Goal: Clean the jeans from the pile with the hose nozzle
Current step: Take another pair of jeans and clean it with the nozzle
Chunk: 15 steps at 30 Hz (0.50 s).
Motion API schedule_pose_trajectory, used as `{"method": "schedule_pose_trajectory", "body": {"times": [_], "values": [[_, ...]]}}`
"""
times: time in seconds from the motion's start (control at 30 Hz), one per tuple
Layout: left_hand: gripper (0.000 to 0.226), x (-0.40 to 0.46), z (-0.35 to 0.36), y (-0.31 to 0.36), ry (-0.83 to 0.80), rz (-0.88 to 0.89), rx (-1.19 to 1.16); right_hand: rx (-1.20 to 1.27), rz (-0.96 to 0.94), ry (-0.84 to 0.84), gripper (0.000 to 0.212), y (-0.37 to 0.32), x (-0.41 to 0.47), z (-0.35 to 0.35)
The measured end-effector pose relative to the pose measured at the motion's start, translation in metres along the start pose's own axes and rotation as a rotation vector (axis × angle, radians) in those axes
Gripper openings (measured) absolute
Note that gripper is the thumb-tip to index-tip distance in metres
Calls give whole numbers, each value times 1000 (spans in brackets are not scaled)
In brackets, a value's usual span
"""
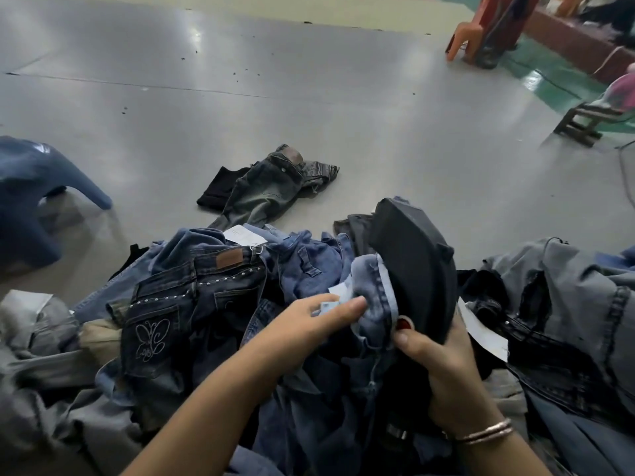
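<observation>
Right up close, the right hand (443, 369) is wrapped around the base of a dark, hard-looking nozzle head (412, 266), thumb sitting next to a small red button (404, 323), so that one's clamped on the tool. The left hand (309, 324) is pinching a fold of light-blue jeans (372, 293) along with a little white tag (338, 292), holding the fabric against the mouth of the nozzle. I can't see any hose running off it, it's buried if it's there. The denim looks soft and floppy but I'd guess it's fairly heavy per pair, with no slip to it, so grabbing at a seam, hem or waistband seems the safest bet since those thick stitched edges won't stretch or slide out of the fingers. All of this is happening on top of the pile of jeans (192, 304) that spreads left to right across the bottom of the view, with a dark studded pair with a butterfly on the pocket (151, 338) on the left and grey ones on the right. No real bins or baskets anywhere, the clothes just sit loose on the floor (171, 115). Further out one greyish pair (275, 183) lies by itself, well apart from the pile. A blue plastic stool (31, 187) sits at the left, an orange chair (481, 29) way back.
</observation>
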<state>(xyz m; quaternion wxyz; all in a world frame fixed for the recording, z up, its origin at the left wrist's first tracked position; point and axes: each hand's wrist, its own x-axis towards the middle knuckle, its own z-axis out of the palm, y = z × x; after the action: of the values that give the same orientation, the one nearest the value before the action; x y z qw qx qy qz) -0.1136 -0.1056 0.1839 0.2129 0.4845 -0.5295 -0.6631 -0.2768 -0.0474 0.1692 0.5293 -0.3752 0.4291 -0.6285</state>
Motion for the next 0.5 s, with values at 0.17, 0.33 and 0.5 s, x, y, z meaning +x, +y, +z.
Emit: {"method": "schedule_pose_trajectory", "body": {"times": [0.17, 0.33, 0.5], "values": [[66, -13, 0, -11, -134, 20, -170, -38, 8, -5, 55, 1, 1, -3], [50, -11, 11, -12, -44, 114, -306, -67, 4, 3, 63, 4, 8, -5], [24, -6, 12, -12, 33, 230, -390, -110, 0, 28, 49, -2, 15, -5]]}}
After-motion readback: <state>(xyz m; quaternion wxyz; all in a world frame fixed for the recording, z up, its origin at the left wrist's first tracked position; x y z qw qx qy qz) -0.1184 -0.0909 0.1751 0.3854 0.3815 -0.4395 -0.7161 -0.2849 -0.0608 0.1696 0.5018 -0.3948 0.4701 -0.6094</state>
